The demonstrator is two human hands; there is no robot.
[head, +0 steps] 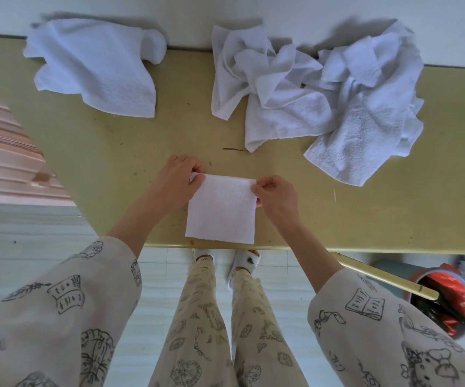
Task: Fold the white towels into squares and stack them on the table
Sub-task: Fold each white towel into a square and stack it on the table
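A folded towel [221,209] is lying at the near edge of the table [114,152], its lower end reaching that edge. The left hand [179,177] is pinching its far left corner and the right hand [274,194] is pinching its far right corner. Along the far edge, a loose towel [94,65] is lying towards the left corner, and a crumpled pile of towels [323,99] is lying towards the right.

Head-worn view, steeply downward, close above table [114,152] edge.

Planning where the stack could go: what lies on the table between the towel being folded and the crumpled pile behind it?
In the head view, only bare table with a dark scratch separates the folded towel from the crumpled pile.
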